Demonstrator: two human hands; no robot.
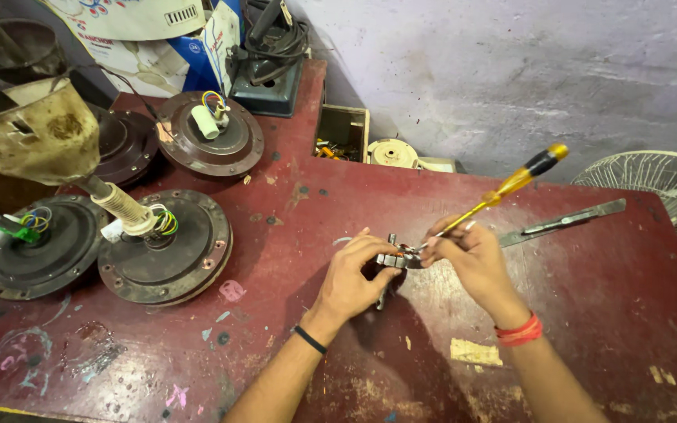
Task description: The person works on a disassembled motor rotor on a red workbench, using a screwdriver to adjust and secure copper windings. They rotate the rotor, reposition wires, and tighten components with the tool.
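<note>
While hands work, fan motors (164, 247) left (four), metal bar (564, 222) right

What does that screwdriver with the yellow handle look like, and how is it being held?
The screwdriver has a see-through yellow handle with a black band near its rounded end and a thin metal shaft. It slants up and to the right, handle in the air. The right hand pinches the shaft low down, and the tip meets a small metal part that the left hand steadies on the red table.
</note>
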